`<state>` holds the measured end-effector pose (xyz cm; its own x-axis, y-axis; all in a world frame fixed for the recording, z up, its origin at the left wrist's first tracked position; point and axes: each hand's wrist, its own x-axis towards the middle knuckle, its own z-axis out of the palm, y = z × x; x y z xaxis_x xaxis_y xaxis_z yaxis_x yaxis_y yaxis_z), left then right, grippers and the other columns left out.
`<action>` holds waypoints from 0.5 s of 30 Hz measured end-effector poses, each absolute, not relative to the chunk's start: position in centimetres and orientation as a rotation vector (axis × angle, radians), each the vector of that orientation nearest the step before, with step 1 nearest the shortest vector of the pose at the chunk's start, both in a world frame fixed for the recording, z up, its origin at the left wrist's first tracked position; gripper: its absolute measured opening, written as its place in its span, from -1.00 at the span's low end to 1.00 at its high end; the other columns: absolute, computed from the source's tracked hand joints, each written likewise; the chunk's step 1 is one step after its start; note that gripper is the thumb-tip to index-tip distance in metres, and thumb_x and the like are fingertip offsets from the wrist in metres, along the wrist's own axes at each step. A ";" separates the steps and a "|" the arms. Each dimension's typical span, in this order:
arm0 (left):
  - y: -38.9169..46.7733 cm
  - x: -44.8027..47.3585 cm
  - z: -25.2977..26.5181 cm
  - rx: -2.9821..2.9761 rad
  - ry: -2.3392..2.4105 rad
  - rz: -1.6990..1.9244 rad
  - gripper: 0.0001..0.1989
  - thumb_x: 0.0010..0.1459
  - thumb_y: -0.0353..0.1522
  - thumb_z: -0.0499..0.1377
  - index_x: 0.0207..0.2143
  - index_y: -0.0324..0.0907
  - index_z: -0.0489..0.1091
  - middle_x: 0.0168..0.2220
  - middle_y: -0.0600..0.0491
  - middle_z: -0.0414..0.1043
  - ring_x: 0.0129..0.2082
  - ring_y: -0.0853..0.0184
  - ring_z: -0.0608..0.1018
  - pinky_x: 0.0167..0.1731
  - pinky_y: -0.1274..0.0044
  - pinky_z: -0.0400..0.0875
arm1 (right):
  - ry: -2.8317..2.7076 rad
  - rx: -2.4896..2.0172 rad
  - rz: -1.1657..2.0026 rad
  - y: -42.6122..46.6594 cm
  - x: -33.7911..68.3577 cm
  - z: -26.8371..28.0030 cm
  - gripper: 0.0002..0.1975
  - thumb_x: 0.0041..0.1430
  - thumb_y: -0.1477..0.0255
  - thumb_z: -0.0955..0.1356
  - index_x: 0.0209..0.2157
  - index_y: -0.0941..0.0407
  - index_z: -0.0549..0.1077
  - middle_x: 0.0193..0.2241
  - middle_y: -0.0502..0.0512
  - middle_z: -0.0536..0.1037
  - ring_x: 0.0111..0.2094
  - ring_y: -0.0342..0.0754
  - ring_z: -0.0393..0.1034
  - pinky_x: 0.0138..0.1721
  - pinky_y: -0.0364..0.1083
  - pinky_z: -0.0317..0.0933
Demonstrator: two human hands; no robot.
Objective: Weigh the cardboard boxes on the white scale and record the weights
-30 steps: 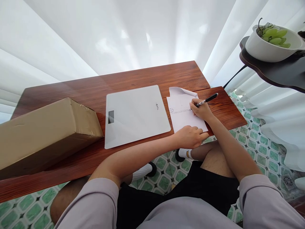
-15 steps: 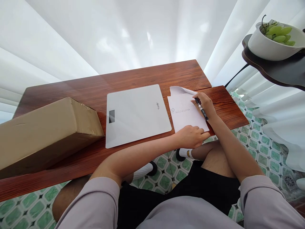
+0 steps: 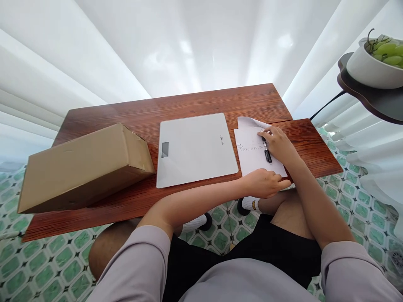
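Sheets of white paper with handwriting lie on the table, the upper sheet's far edge curled. A black pen slants over them, its near end resting close to the paper and its far end under my right fingers. My right hand is over the sheets' right side, fingertips pinched at that far end. My left hand is closed at the paper's near edge, fingers curled and pointing right. What it holds, if anything, is hidden. Left of the paper lies a flat white scale with a small grey display.
A brown cardboard box takes up the left part of the wooden table. At the upper right, a white bowl of green grapes stands on a dark shelf. White curtains hang behind the table.
The view has turned left, so more of the box shows. The pen has swung steeper and its near end has come away from my right palm. My left hand stays by the paper's near edge.
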<state>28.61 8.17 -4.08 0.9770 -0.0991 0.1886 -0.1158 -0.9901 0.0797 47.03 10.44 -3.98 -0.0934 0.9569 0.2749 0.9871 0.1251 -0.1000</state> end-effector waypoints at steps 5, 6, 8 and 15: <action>8.0 28.6 -3.7 3.051 -0.188 0.292 -0.75 0.37 -0.42 -0.06 0.01 -0.21 0.32 -0.36 0.05 0.46 -0.44 0.33 0.50 -0.59 0.43 0.00 | -2.065 -1.893 -0.258 10.6 46.2 -3.5 -0.46 0.23 0.69 0.12 0.15 0.17 0.46 0.01 0.24 0.43 0.01 0.17 0.32 0.04 0.15 0.28; 7.9 28.4 -3.5 3.053 -0.192 0.287 -0.76 0.37 -0.43 -0.05 0.00 -0.21 0.32 -0.35 0.04 0.46 -0.44 0.34 0.50 -0.60 0.44 -0.01 | -2.036 -1.864 -0.272 10.7 45.9 -3.4 -0.47 0.25 0.68 0.12 0.15 0.18 0.45 0.00 0.23 0.44 0.01 0.17 0.33 0.05 0.16 0.28; 7.8 27.9 -2.9 3.064 -0.197 0.277 -0.76 0.35 -0.46 -0.04 -0.01 -0.19 0.33 -0.35 0.04 0.47 -0.45 0.34 0.49 -0.60 0.44 -0.02 | -1.977 -1.776 -0.277 11.0 45.1 -3.1 -0.53 0.32 0.62 0.13 0.15 0.20 0.43 0.00 0.22 0.47 0.03 0.15 0.34 0.09 0.15 0.27; 7.9 21.5 1.1 3.129 0.046 0.396 -0.78 0.34 -0.45 -0.06 -0.11 -0.17 0.36 -0.42 0.03 0.42 -0.45 0.29 0.44 -0.57 0.46 0.00 | -1.886 -1.520 -0.173 11.3 39.3 -1.1 -0.60 0.50 0.39 0.10 0.16 0.20 0.39 0.05 0.22 0.47 0.08 0.14 0.35 0.13 0.15 0.26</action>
